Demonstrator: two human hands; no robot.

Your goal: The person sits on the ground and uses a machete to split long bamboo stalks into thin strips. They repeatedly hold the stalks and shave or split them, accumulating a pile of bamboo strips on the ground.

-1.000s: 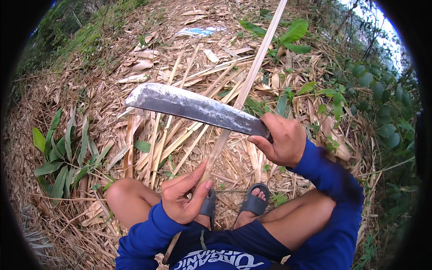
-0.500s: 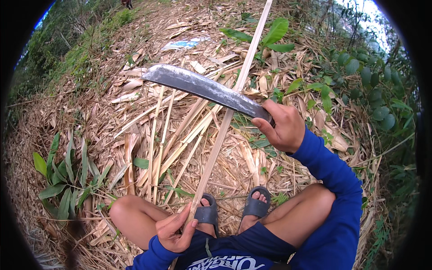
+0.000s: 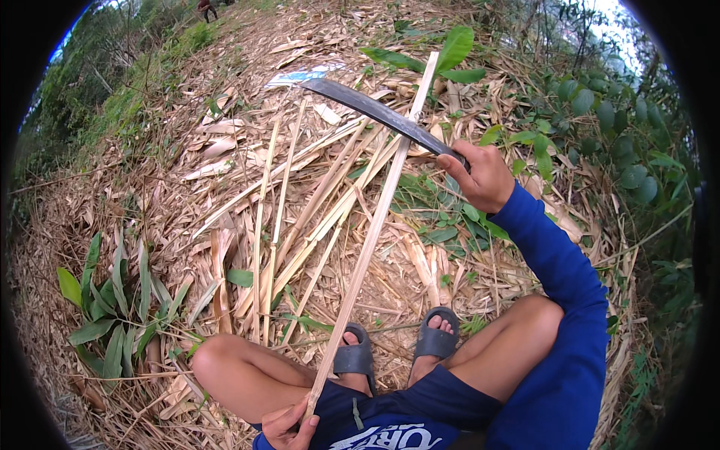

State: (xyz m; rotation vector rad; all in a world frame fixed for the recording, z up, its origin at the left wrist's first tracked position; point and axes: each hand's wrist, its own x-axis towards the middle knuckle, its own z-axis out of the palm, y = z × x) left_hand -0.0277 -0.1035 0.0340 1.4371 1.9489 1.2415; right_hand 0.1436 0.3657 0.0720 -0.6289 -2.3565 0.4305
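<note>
As your left fingers (image 3: 306, 432) pinch one strip (image 3: 358, 281) | right fingers (image 3: 455, 171) clench the machete (image 3: 375, 111), one o'clock | loose strips (image 3: 321, 234) at eleven look done, this one unfinished.

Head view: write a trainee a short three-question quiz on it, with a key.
1. Pick one. The knife is in (a) the left hand, (b) the right hand, (c) neither hand.
2. True or false: the knife crosses the wooden strip in this view.
3. Fill in the colour: the sandals are ____.

Key:
1. b; the right hand grips it, while the left hand holds the strip's lower end.
2. True.
3. Grey.
</note>
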